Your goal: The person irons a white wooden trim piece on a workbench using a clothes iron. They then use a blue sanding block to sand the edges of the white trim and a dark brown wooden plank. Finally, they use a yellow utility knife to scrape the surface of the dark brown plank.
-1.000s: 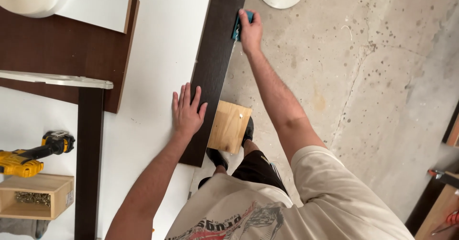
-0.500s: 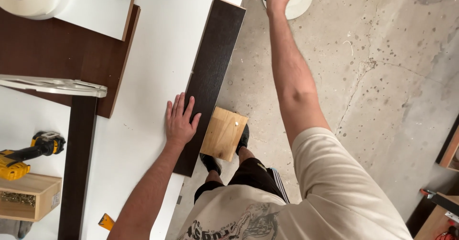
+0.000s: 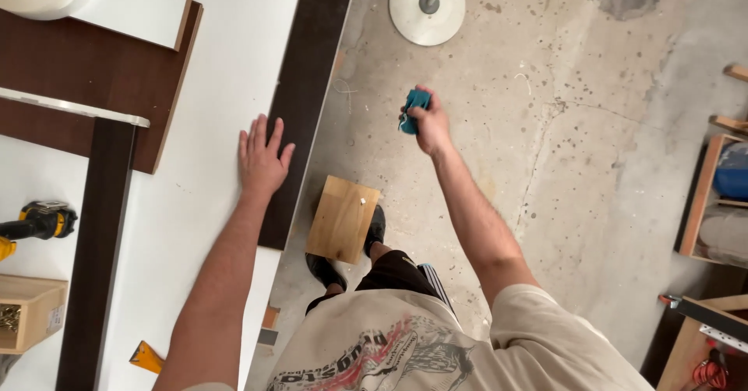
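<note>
Wooden block (image 3: 343, 218) beside dark plank (image 3: 306, 103)

A woodworking workshop. A white workbench (image 3: 210, 126) carries dark brown panels (image 3: 93, 72), and at its left edge lie a yellow cordless drill (image 3: 35, 223) and a small wooden box of screws (image 3: 27, 313). Right of the bench is stained concrete floor (image 3: 592, 165), with wooden shelving (image 3: 701, 196) beyond.
</note>
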